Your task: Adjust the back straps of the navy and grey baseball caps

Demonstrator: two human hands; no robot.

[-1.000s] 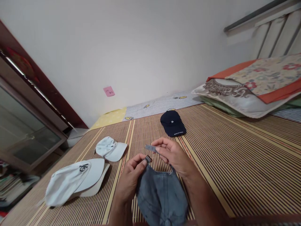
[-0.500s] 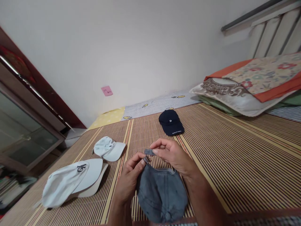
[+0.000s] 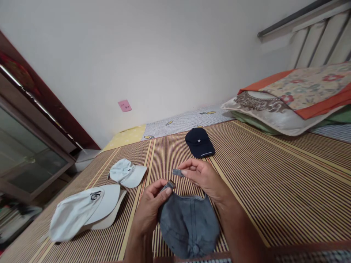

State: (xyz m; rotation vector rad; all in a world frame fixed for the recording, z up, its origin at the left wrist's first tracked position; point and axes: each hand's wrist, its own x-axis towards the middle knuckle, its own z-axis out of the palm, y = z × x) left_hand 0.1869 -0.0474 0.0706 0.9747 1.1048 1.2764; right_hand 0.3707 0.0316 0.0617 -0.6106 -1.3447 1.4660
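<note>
A grey cap (image 3: 189, 224) is held low at the near edge of a striped mat (image 3: 274, 175), crown toward the camera and its back opening turned away. The left hand (image 3: 149, 212) is closed in a pinch on the buckle (image 3: 170, 185) at the end of one side of the cap's back band, thumb and forefinger pressed together on it. The right hand (image 3: 204, 179) is closed in the same manner on the strap (image 3: 177, 172) — a short grey tab gripped between thumb and fingertips, its free end pointing left toward the buckle. Strap and buckle are seen near each other but apart, a small gap of mat showing between them. The cap's crown is draped between the two wrists, resting on the mat or just above it; which cannot be told. Farther along the mat, a navy cap (image 3: 199, 142) is laid flat beyond the hands, well apart from them. To the left, a small white cap (image 3: 126, 172) is set by itself, and nearer the camera a larger white cap (image 3: 79, 212) with a dark emblem is stacked on another pale brim. Pillows (image 3: 276, 109) and a folded floral quilt (image 3: 309, 87) are piled at the far right — against a slatted headboard. A pink note (image 3: 124, 106) is stuck on the white wall behind.
</note>
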